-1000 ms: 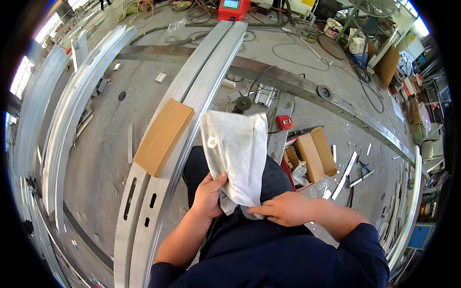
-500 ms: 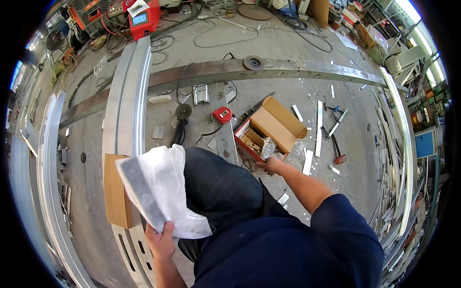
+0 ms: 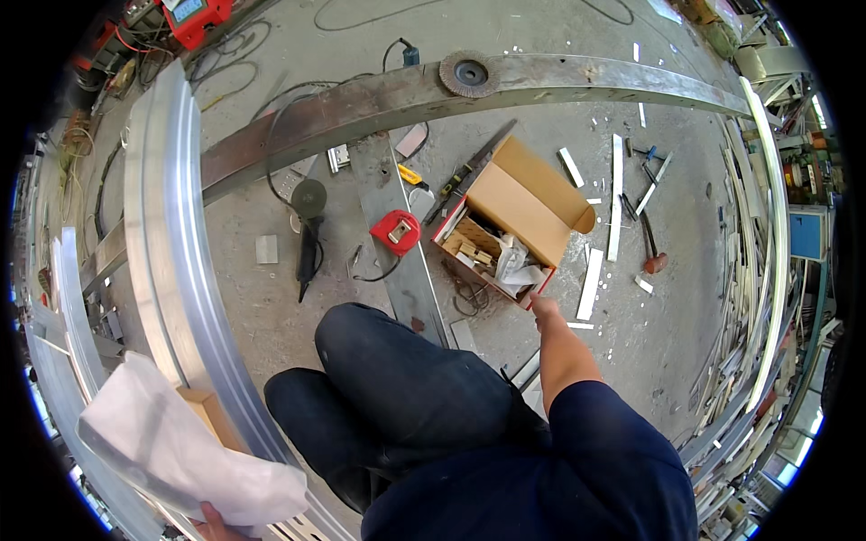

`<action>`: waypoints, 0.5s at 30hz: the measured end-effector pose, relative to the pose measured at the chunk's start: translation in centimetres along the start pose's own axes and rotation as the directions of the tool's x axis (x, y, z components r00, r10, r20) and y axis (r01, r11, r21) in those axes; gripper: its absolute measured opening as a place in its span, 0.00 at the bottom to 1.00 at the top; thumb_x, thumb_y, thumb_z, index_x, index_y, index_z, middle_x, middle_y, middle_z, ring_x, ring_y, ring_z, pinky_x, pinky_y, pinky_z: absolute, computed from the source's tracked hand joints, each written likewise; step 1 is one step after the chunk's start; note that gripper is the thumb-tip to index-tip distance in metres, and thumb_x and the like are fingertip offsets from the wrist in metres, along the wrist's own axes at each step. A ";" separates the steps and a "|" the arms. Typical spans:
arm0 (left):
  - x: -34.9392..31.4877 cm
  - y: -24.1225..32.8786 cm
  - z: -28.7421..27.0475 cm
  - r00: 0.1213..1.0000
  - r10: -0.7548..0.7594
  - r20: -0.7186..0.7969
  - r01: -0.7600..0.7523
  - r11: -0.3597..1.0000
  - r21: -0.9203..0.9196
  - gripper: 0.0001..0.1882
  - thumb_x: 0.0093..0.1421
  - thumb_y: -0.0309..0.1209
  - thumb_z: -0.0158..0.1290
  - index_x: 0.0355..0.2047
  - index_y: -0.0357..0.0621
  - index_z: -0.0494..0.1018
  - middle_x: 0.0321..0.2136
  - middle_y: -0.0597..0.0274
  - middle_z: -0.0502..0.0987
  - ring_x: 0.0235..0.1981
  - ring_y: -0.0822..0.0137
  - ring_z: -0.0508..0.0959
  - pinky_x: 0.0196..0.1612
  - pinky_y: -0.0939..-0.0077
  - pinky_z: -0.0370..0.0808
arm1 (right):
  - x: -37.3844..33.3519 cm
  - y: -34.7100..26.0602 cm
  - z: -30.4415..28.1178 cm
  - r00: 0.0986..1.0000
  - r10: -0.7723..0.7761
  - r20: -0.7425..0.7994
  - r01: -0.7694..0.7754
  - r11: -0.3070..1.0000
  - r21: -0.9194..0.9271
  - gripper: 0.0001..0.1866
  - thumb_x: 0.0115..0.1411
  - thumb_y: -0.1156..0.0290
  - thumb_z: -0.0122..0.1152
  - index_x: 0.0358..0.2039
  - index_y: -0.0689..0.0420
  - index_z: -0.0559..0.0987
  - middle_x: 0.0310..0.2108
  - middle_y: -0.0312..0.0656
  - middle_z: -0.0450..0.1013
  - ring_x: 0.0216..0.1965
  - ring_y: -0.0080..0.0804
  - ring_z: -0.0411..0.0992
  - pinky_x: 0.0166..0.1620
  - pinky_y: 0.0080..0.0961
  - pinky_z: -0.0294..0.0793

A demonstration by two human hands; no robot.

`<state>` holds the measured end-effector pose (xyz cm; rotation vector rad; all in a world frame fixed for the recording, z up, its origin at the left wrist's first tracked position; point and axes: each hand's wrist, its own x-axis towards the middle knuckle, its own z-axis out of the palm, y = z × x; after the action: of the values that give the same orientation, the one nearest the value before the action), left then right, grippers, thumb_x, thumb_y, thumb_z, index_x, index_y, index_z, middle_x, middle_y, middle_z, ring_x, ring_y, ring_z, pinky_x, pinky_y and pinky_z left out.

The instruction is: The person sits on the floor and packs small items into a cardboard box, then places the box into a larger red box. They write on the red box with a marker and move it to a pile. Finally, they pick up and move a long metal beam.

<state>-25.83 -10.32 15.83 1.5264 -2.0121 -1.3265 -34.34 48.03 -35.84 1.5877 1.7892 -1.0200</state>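
Two hands reach apart: the left hand [image 3: 215,523], at lower left, is closed on the lower edge of one white pouch [image 3: 176,442]; the right hand [image 3: 544,309], arm stretched forward, meets one open carton's [image 3: 519,194] near corner, its finger closure unclear. One red tape measure [image 3: 390,233], one grinder [image 3: 309,225] and one hammer [image 3: 654,260] lie beyond the knees.

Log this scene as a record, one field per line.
Left hand: grips white bag
Right hand: at open box, near right corner; grip unclear
Box contents: brass-coloured pieces, crumpled plastic
Tape measure: red, on metal strip
Grinder: on floor, left of tape measure
Beam: bears round disc
Hammer: on floor, right of box
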 end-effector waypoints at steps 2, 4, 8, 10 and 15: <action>1.8 0.7 0.8 0.998 0.022 -0.058 -0.030 0.990 -0.138 0.41 0.62 0.41 0.56 0.70 0.43 0.50 0.66 0.46 0.56 0.64 0.48 0.63 0.64 0.50 0.63 | 0.3 -1.5 2.2 0.999 0.032 0.026 -0.035 0.990 0.137 0.28 0.59 0.49 0.64 0.47 0.63 0.77 0.35 0.44 0.73 0.27 0.34 0.68 0.28 0.36 0.68; 2.8 1.5 2.0 0.993 0.081 -0.081 -0.095 0.980 -0.177 0.38 0.64 0.39 0.54 0.69 0.40 0.52 0.65 0.48 0.61 0.62 0.51 0.66 0.64 0.54 0.64 | 0.7 -2.3 3.2 0.998 0.058 -0.035 -0.048 0.971 0.236 0.21 0.58 0.57 0.65 0.44 0.61 0.78 0.35 0.43 0.74 0.32 0.38 0.72 0.32 0.36 0.72; 4.4 2.5 3.8 0.992 0.081 -0.098 -0.091 0.991 -0.101 0.41 0.65 0.44 0.52 0.70 0.38 0.48 0.65 0.48 0.59 0.64 0.52 0.64 0.66 0.56 0.60 | 7.1 0.4 0.8 0.977 0.171 0.124 -0.203 0.925 0.322 0.20 0.56 0.69 0.63 0.50 0.56 0.74 0.45 0.49 0.74 0.45 0.45 0.76 0.44 0.46 0.80; 4.0 3.2 5.0 0.991 0.120 -0.067 -0.123 0.991 -0.045 0.42 0.65 0.45 0.52 0.70 0.36 0.48 0.65 0.45 0.59 0.63 0.51 0.64 0.65 0.56 0.61 | 6.5 -1.0 1.0 0.966 0.228 0.124 -0.258 0.905 0.338 0.21 0.58 0.72 0.60 0.53 0.56 0.71 0.48 0.49 0.73 0.48 0.48 0.75 0.44 0.54 0.79; 6.3 1.3 3.8 0.997 0.076 -0.020 -0.076 0.997 -0.001 0.42 0.62 0.44 0.54 0.68 0.31 0.51 0.61 0.40 0.62 0.60 0.49 0.67 0.61 0.57 0.65 | 5.0 -3.5 0.2 0.910 0.246 0.334 -0.345 0.895 0.281 0.19 0.63 0.73 0.56 0.55 0.57 0.70 0.51 0.49 0.73 0.51 0.50 0.74 0.46 0.59 0.80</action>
<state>-31.71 -13.98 13.01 1.4412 -2.0356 -1.2787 -38.64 50.70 -39.33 1.7358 1.1725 -1.3749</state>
